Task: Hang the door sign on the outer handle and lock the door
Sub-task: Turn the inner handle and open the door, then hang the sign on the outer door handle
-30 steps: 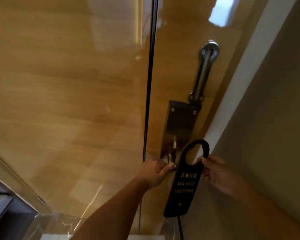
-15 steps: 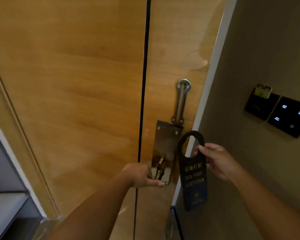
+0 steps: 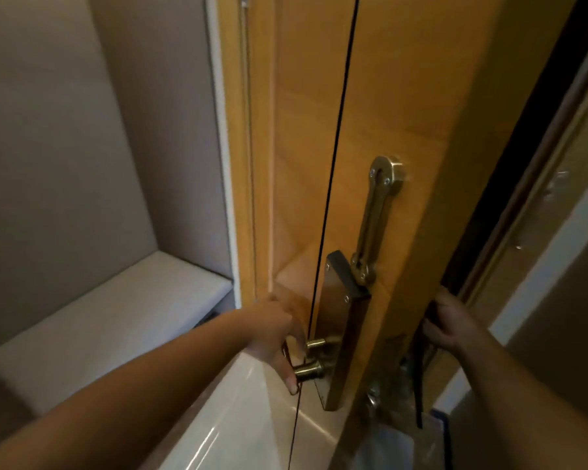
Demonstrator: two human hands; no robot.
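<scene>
Hands: my left hand (image 3: pixel 272 337) grips the inner door handle (image 3: pixel 308 369); my right hand (image 3: pixel 450 325), beyond the door (image 3: pixel 418 130) edge, pinches the door sign (image 3: pixel 419 378), which hangs long-axis down. Outer handle: hidden, I judge nearest the right hand.

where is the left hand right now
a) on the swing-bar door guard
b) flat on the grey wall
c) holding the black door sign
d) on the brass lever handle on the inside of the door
d: the left hand grips the brass lever handle by the metal lock plate, while the right hand reaches past the wooden door's edge.
</scene>
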